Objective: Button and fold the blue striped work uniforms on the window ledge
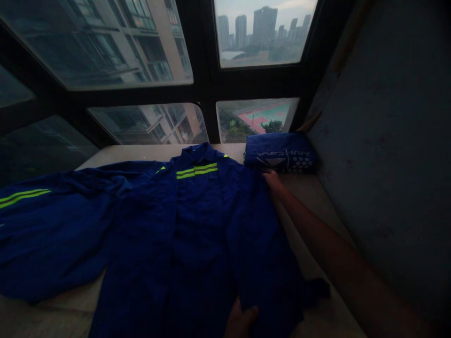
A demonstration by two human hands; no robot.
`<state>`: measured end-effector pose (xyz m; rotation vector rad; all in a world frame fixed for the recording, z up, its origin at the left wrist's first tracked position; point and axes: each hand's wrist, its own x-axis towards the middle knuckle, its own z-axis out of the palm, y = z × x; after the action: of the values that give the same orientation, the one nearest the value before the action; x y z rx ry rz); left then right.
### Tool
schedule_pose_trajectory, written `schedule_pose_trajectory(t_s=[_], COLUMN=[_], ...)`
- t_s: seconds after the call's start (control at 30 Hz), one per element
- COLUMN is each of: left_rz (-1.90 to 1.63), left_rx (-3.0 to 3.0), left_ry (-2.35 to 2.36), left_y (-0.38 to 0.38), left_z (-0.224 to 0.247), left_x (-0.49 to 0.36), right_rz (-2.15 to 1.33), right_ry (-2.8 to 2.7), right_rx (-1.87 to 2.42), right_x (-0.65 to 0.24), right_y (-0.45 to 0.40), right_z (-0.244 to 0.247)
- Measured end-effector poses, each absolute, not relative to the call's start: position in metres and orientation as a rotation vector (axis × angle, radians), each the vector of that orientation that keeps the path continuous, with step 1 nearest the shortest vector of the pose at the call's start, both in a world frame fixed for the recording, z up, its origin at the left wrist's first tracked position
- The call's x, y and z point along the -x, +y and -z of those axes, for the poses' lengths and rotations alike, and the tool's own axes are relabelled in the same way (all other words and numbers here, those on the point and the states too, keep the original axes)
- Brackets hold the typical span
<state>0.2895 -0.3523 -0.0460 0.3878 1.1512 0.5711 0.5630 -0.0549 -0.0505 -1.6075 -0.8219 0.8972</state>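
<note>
**Blue jacket [199, 211] spread flat near the hands**

More blue clothing [63, 234] lies well left of the left hand [242, 320]. The jacket spreads ahead of that hand, which pinches its cloth. The right hand [272, 180] touches the jacket's edge; whether it pinches, I cannot tell. Just beyond it sits a blue bundle [268, 150].
</note>
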Motion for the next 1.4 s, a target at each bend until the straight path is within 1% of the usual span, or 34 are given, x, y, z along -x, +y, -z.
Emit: schedule_pose_trajectory(t_s=[0.13,0.23,0.3,0.37,0.5,0.57,0.63,0.77,0.83,1.0,1.1,1.17,1.27,1.33,1.4], left_rz=[-0.521,-0.535,-0.543,-0.555,-0.620,-0.643,-0.654,-0.649,-0.623,-0.525,-0.494,-0.548,-0.642,-0.634,-0.546], left_rx=[-0.430,-0.437,-0.418,-0.371,-0.256,-0.211,-0.190,-0.210,-0.300,-0.962,-1.280,-1.395,-1.584,-1.756,-1.953], left_ry=[1.089,1.106,1.109,1.095,1.051,1.032,1.012,0.982,1.019,1.433,1.452,1.423,1.346,1.211,1.058], left_y=[-0.350,-0.348,-0.348,-0.349,-0.353,-0.354,-0.355,-0.359,-0.363,-0.373,-0.367,-0.356,-0.335,-0.327,-0.323], left_z=[0.046,0.038,0.030,0.024,0.017,0.018,0.021,0.033,0.038,0.034,0.017,0.004,-0.005,-0.001,0.010], left_x=[-0.288,-0.290,-0.291,-0.292,-0.300,-0.307,-0.315,-0.323,-0.319,-0.289,-0.270,-0.266,-0.278,-0.294,-0.310], right_rz=[-0.713,-0.706,-0.774,-0.922,-1.209,-1.331,-1.368,-1.319,-1.245,-0.959,-0.743,-0.637,-0.503,-0.396,-0.298], right_ry=[-0.915,-1.012,-1.047,-1.014,-0.718,-0.609,-0.588,-0.769,-0.895,-1.092,-1.160,-1.279,-1.609,-1.850,-2.024], right_rx=[1.776,1.821,1.828,1.796,1.735,1.665,1.627,1.606,1.662,1.972,2.055,1.969,1.760,1.670,1.664], right_x=[-0.569,-0.569,-0.568,-0.565,-0.546,-0.534,-0.525,-0.525,-0.530,-0.547,-0.552,-0.546,-0.525,-0.510,-0.500], right_y=[-0.080,-0.122,-0.166,-0.219,-0.319,-0.349,-0.364,-0.372,-0.376,-0.383,-0.367,-0.346,-0.302,-0.270,-0.242], right_z=[0.044,0.043,0.046,0.048,0.038,0.029,0.024,0.026,0.032,0.046,0.045,0.039,0.034,0.037,0.046])
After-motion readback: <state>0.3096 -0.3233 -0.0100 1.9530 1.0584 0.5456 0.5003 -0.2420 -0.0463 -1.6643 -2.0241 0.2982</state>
